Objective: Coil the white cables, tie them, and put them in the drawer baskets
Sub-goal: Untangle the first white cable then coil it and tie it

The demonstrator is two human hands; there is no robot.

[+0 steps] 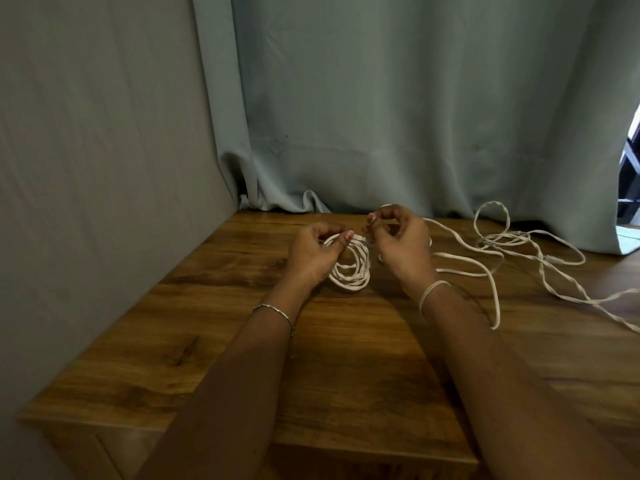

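A white cable coil [349, 271] of several loops hangs from my left hand [313, 252], whose thumb and fingers pinch its top above the wooden table [346, 368]. My right hand [403, 244] is just to the right, fingers curled, pinching the cable's end near the connector between the two hands. From behind my right hand a loose white cable [464, 263] trails right. A second loose tangle of white cable [512, 239] lies at the table's back right. A white band sits round my right wrist.
A grey wall stands along the left edge of the table and a pale blue curtain [398, 116] hangs behind it. A drawer front [104, 455] shows under the near left table edge. No baskets are in view.
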